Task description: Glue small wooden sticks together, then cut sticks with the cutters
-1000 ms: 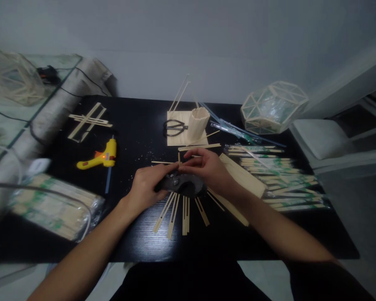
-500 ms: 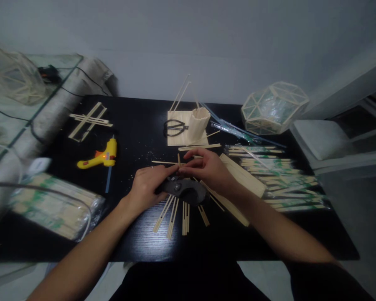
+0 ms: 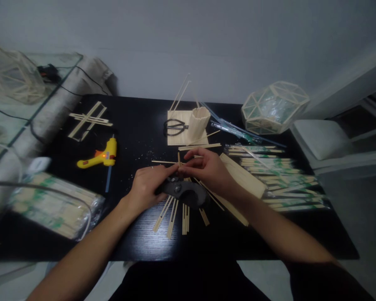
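Observation:
Between my fingertips, a short thin wooden stick (image 3: 179, 157) points away from me. My right hand (image 3: 207, 167) pinches it with thumb and forefinger, the other fingers curled. My left hand (image 3: 148, 182) meets it from the other side, fingers closed at its near end; the exact grip there is hidden. Just under both hands is a dark grey tool (image 3: 191, 195) with a round pivot and curved handle, its kind unclear. Slotted wooden strips (image 3: 172, 217) fan out from below it toward me. Another thin stick (image 3: 163, 161) lies beyond my left hand.
A yellow glue gun (image 3: 105, 156) lies at left, near crossed sticks (image 3: 89, 121). At the back, a wooden base holds a stick-built cup (image 3: 199, 125) and black scissors (image 3: 174, 127). Wrapped stick bundles (image 3: 275, 175), wooden boards (image 3: 242, 177) and a polyhedral frame (image 3: 274, 108) occupy the right.
My hands stay almost in place around the stick. The dark tool's handle has shifted very slightly toward me; otherwise the table looks the same.

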Tool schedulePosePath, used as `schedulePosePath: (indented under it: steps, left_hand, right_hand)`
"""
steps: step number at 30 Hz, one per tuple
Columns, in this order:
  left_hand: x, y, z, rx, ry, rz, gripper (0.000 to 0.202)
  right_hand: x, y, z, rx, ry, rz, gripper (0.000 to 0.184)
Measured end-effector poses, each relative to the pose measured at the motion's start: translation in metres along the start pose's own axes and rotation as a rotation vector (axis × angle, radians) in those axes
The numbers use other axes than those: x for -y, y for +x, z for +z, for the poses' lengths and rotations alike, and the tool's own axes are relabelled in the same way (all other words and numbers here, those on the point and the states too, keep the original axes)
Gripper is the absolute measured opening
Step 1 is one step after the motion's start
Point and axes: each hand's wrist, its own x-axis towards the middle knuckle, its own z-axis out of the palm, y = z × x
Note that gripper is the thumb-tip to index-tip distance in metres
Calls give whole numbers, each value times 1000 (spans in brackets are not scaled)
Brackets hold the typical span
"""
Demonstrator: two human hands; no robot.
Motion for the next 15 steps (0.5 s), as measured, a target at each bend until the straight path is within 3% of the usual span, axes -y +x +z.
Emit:
schedulePosePath:
  steps: [15]
  left_hand:
    - [0,0,-1,-8,51,6,54]
  right_hand:
    - [-3,0,4,-44,0,-24,49]
